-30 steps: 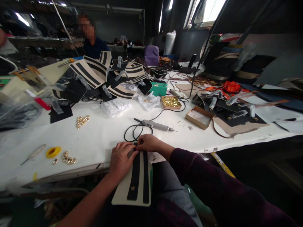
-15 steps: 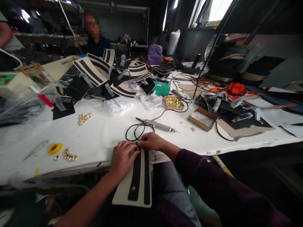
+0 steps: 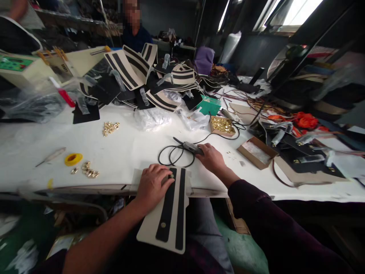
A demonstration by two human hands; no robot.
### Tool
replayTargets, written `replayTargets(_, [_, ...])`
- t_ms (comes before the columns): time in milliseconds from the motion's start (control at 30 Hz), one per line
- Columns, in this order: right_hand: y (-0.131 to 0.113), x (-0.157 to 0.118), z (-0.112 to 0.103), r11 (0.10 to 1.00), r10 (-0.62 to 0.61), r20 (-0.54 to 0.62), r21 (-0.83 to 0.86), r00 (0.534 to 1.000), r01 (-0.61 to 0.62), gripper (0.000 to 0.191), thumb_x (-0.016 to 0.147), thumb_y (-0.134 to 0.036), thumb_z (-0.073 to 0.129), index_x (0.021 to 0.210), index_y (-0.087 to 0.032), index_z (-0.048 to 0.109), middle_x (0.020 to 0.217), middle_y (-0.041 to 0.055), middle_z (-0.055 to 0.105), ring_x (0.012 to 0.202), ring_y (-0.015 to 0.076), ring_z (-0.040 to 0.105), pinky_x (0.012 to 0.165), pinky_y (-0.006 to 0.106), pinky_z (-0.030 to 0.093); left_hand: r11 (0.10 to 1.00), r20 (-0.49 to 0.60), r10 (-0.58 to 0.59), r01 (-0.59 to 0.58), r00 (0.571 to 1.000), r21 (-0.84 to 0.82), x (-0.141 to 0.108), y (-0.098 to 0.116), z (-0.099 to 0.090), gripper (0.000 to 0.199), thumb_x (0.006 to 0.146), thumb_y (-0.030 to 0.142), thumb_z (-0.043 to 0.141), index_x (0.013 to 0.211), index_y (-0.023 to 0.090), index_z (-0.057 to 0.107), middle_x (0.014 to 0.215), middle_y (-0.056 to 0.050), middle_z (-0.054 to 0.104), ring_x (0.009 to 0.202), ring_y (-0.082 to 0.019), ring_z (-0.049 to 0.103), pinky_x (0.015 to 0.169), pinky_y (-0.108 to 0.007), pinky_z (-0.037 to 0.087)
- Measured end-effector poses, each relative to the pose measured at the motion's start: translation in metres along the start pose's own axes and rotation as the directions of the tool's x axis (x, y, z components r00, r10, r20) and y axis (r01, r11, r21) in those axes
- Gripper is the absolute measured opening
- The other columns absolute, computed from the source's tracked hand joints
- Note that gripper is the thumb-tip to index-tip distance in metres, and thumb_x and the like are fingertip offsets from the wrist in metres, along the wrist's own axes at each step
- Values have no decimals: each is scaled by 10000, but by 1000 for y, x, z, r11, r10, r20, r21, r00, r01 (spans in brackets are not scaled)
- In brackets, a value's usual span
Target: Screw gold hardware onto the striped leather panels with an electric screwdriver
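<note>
My left hand (image 3: 155, 184) lies on the beige, black-striped panel (image 3: 148, 230), thumb and fingertips parted around a small metal stud (image 3: 172, 176) near its far end; the panel reaches past the table (image 3: 125, 146) edge over my lap, so it could tip if that pressure eased. My right hand (image 3: 212, 158) curls over the grey pen-shaped tool (image 3: 190, 147), how tightly I cannot tell, and its looped cord (image 3: 160, 151) could snag if pulled.
</note>
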State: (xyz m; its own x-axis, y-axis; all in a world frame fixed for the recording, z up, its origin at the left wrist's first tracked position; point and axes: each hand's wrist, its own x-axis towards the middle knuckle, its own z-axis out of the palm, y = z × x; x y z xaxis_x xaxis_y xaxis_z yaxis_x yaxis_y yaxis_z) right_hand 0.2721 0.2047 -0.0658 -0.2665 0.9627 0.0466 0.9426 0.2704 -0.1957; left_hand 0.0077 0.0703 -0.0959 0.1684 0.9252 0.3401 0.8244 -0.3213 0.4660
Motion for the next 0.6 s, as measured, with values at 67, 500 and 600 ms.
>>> replayTargets(67, [4, 5, -2, 998, -5, 14, 67, 1000, 4, 352, 979, -362, 655, 1303, -230, 687, 1269, 132, 668, 1062, 267, 658, 844, 328, 476, 1000, -2, -5, 5, 1000, -6, 0, 0, 0, 133, 956, 325, 733, 1085, 290, 736, 1172, -44, 752, 1165, -270, 616, 970, -460, 462])
replayTargets(500, [-115, -12, -37, -311, 307, 78, 950, 949, 23, 407, 775, -503, 822, 992, -200, 656, 732, -47, 578, 587, 111, 551, 534, 242, 496, 1000, 23, -14, 15, 1000, -22, 1, 1, -3, 136, 968, 333, 724, 1088, 269, 736, 1187, -42, 750, 1144, -271, 618, 948, -470, 458])
replayTargets(600, [-145, -19, -22, -122, 342, -63, 986, 938, 110, 418, 757, -461, 893, 988, -200, 663, 630, -79, 538, 511, 92, 504, 501, 227, 448, 1000, 30, -25, 26, 999, -17, 1, 1, -5, 148, 961, 348, 732, 1087, 270, 732, 1194, -43, 746, 1159, -280, 611, 946, -476, 463])
